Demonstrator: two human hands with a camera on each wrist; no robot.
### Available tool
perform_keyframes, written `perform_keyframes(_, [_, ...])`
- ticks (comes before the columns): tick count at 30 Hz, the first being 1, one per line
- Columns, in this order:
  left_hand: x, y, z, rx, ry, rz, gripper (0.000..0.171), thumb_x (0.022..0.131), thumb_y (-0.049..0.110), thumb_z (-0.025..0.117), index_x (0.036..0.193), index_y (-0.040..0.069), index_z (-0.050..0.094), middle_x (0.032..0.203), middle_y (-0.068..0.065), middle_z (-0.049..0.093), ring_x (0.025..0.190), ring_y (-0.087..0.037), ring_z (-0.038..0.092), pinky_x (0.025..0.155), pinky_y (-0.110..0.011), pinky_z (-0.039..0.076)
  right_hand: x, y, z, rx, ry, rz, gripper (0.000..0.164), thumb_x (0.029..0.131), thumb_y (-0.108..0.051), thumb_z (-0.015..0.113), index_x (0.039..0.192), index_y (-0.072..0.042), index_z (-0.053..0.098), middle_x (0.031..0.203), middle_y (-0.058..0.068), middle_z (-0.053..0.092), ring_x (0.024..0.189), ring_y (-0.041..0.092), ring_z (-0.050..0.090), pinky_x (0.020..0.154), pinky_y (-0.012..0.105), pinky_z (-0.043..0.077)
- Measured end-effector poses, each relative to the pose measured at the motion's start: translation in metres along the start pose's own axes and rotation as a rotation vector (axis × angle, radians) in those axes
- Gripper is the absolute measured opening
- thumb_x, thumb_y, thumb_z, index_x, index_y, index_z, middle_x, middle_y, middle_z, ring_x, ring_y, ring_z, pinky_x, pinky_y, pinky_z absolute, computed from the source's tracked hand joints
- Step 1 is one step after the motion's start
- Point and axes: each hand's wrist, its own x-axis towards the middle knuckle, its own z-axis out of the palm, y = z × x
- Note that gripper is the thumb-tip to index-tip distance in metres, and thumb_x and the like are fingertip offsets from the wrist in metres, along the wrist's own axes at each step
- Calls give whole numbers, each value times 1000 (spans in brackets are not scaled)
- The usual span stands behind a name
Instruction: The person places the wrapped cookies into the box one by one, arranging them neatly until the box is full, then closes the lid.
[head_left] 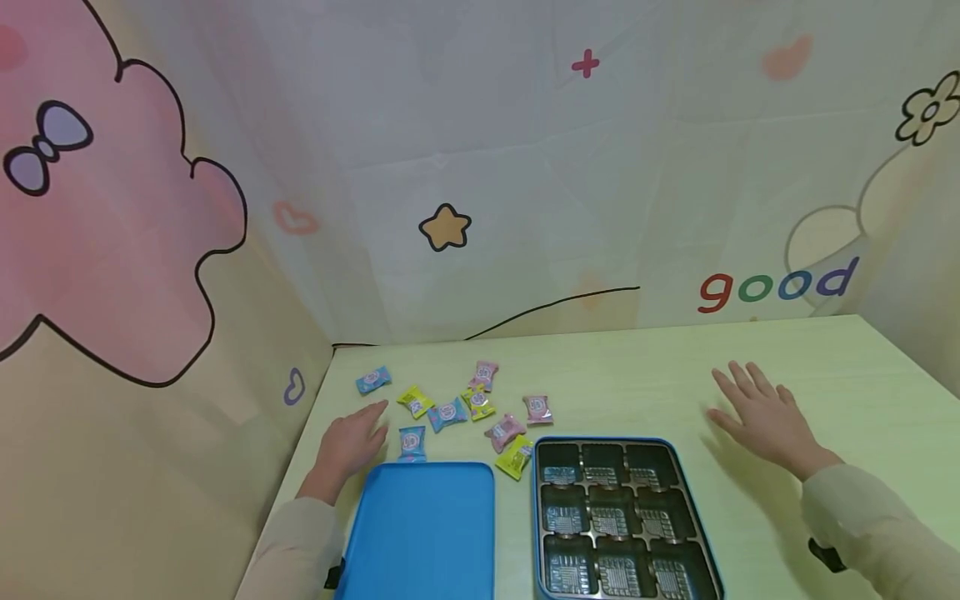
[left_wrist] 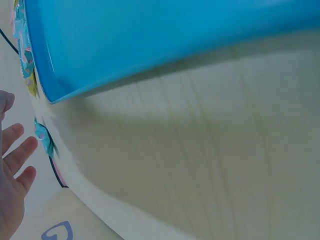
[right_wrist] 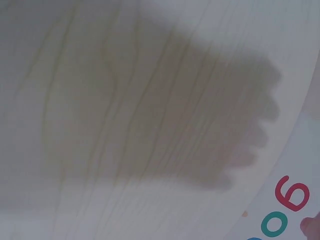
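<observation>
From the head I'm looking forward and down at table (head_left: 637, 383) and wall (head_left: 517, 108); facing the table closely, my left-wrist view is sharing the tray (left_wrist: 125, 40) at twelve o'clock, my right-wrist view the letters (right_wrist: 292, 192) at four.

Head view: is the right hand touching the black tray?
No, bare table shows between the right hand and the black tray.

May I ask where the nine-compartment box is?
In the head view, the nine-compartment box lies at the bottom, right of centre, beside the blue tray, with a yellow packet near its far left corner.
</observation>
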Motion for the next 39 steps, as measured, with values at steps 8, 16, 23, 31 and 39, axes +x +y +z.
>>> perform_keyframes(8, [0,1,3,-11,6,-12,44,88,25,48,129,10,45,128,-11,50,112,-31,51,87,-46,44,-4,-3,-1,14,-12,-8,67,89,-40,46,139,-1,22,142,28,17,132,42,5,94,67,15])
perform_keyframes(16, [0,5,4,-32,-12,-28,44,89,25,48,130,10,44,129,-12,50,114,-31,49,88,-46,43,-4,-15,-6,138,-32,-21,69,87,-35,51,137,2,23,140,30,18,127,48,17,92,66,21])
perform_keyframes(23, [-1,9,5,-46,-24,-32,43,89,24,48,129,10,45,129,-12,50,115,-31,49,88,-46,44,-3,-28,-10,206,-79,-19,69,88,-36,51,137,3,23,139,32,21,122,50,25,93,63,24])
perform_keyframes(31, [-1,7,6,-40,-25,-27,42,89,24,48,128,9,46,128,-12,50,115,-31,49,88,-45,44,-2,-35,-9,286,-128,29,70,89,-39,48,136,5,24,135,33,27,120,49,29,94,61,26])
perform_keyframes(39, [-1,7,8,-50,-27,-26,41,89,24,48,127,9,47,127,-12,51,114,-30,49,88,-45,44,-2,-44,-10,337,-158,45,66,89,-38,49,133,7,29,130,31,37,103,45,50,81,54,44])
